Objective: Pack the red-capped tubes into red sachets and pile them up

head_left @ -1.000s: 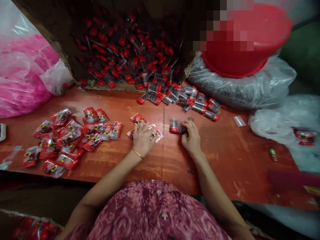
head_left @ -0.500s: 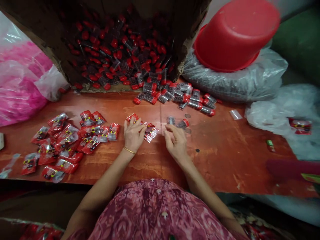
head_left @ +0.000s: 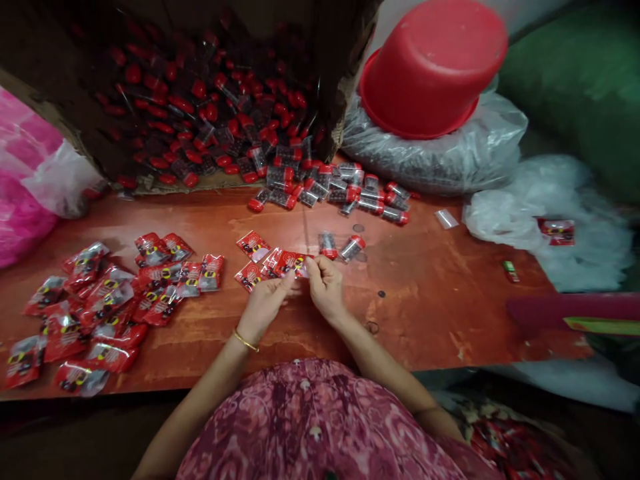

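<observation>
Between my two hands is a small red printed packet. My left hand, with a gold bangle at the wrist, pinches its lower left side. My right hand has its fingers closed on the packet's right end. More flat red packets lie on the table just beyond my left hand. Two small clear bottles with red caps, one upright-looking bottle and one slanted bottle, rest beyond my right hand.
A pile of filled red packets covers the table's left side. Behind, a cardboard box on its side spills red-capped bottles. A red tub sits upside down on a plastic sack. Clear plastic bags lie at right.
My hands have come together and now hold one packet between them. The flat packets at my left hand are more spread out. The whole view has shifted slightly.
</observation>
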A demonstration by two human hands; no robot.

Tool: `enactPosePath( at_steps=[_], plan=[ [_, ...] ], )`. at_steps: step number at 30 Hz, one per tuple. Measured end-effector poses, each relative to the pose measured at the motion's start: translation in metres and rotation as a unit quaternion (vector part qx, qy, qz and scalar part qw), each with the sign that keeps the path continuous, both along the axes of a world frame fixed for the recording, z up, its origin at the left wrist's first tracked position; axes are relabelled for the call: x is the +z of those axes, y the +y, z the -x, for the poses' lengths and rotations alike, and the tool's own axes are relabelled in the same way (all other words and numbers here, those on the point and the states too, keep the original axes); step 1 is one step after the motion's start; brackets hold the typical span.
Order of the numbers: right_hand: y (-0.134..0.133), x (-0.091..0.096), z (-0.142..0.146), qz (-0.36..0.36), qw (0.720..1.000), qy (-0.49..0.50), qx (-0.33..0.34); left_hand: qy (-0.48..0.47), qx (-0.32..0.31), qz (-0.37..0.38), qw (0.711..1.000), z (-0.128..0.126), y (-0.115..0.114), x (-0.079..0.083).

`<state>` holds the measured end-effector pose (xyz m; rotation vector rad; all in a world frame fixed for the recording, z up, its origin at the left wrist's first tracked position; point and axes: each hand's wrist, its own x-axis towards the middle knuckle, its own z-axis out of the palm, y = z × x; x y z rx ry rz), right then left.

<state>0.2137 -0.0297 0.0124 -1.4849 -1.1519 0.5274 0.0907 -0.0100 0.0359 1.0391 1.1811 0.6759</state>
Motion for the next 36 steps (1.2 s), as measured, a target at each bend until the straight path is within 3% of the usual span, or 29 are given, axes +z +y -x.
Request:
enactPosePath(
  at_steps=[2,5,7,9,13,17,19,22,26,31,33,36],
  plan=[
    [-0.004,-0.001,0.004,-0.012,0.999,-0.043,0.015,-0.081,0.041,0.059,0.994,-0.010,-0.005,-0.001],
    [-0.008,-0.001,0.003,-0.016,0.996,-0.067,0.054,-0.159,0.134,0.069,0.976,-0.021,-0.004,0.002],
    [-0.006,0.000,-0.010,-0.013,0.992,-0.096,0.078,-0.168,0.153,0.091,0.970,-0.021,0.001,0.005],
    [0.003,0.002,-0.034,-0.003,0.978,-0.187,0.089,-0.155,0.162,0.114,0.968,-0.016,0.006,0.007],
    [0.030,0.003,-0.092,0.083,0.881,-0.451,0.117,-0.148,0.154,0.164,0.963,-0.006,0.013,0.007],
    [0.046,0.008,-0.118,0.113,0.786,-0.542,0.276,-0.160,0.136,0.203,0.956,-0.005,0.015,0.005],
    [0.044,0.010,-0.118,0.102,0.770,-0.550,0.307,-0.165,0.137,0.211,0.954,-0.005,0.016,0.004],
    [0.035,0.010,-0.114,0.095,0.793,-0.524,0.295,-0.164,0.142,0.221,0.951,-0.001,0.018,0.004],
    [0.018,0.002,-0.112,0.130,0.850,-0.443,0.253,-0.174,0.138,0.231,0.947,0.003,0.020,0.004],
    [-0.011,0.008,-0.095,0.111,0.954,-0.180,0.213,-0.179,0.133,0.224,0.949,0.002,0.019,0.005],
    [-0.021,0.016,-0.084,0.093,0.968,-0.095,0.212,-0.174,0.125,0.215,0.953,0.000,0.017,0.005],
    [-0.028,0.027,-0.068,0.087,0.971,-0.054,0.218,-0.164,0.101,0.194,0.962,-0.003,0.014,0.006]
  ],
)
